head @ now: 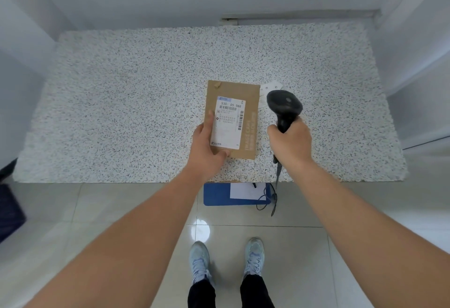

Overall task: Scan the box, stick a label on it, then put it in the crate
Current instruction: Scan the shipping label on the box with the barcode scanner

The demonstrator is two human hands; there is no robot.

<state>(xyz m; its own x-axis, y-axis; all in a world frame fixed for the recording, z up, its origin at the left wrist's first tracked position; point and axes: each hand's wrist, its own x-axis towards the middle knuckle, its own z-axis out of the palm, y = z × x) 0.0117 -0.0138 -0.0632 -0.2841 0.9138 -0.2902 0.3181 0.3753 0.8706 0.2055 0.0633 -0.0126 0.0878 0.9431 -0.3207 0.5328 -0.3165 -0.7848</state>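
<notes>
Looking down from the head camera: speckled table (146,88), tiled floor below it.

Containers: a dark blue bin (9,212) sits at the far left edge, mostly cut off, contents not visible. A blue tray (216,194) lies on the floor just under the table's near edge, holding a white sheet (246,192); a thin black cord (274,200) hangs past it.

Box (250,122): flat brown cardboard, resting on the table right of centre. White shipping label (227,122) with barcodes and "530 D5 065" covers its left half; pale lettering runs along the right edge. Long axis runs near-to-far, slightly tilted, label top facing away from the person.

Left hand (207,149) grips the box's near-left corner, thumb on top beside the label, fingers hidden underneath. Right hand (291,142) is wrapped tight around the handle of a black scanner (283,105), whose head sits just right of the box. Small white stickers (271,87) lie on the table beyond the scanner.
</notes>
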